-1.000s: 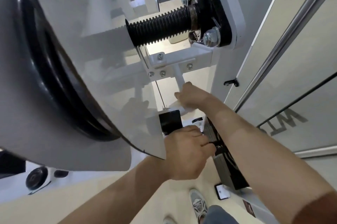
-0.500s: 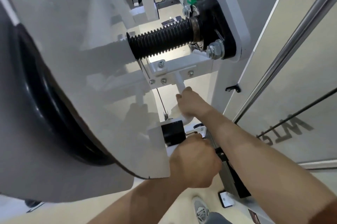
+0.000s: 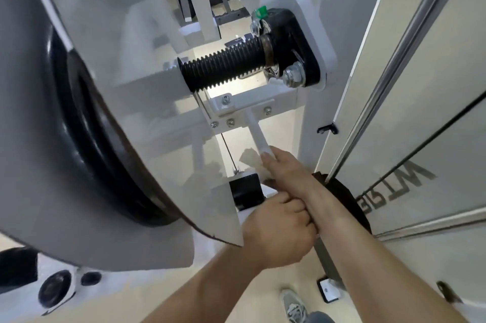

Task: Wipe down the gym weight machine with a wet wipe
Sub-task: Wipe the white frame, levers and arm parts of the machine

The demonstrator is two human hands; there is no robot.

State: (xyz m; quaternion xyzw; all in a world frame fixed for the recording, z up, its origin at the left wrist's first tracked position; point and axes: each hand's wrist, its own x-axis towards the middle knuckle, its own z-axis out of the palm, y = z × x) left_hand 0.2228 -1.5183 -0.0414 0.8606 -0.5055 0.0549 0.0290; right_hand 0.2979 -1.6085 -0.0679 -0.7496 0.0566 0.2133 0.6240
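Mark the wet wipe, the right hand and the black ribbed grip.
wet wipe (image 3: 249, 158), head view, crumpled flap beside the hand.
right hand (image 3: 285, 165), head view, back of the hand.
black ribbed grip (image 3: 223, 70), head view, middle of the ribbed sleeve.

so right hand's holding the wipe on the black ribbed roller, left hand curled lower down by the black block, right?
No. The head view shows the right hand holding the wipe on the thin white rod under the bracket, not on the black ribbed roller. The left hand is curled lower down by the black block.
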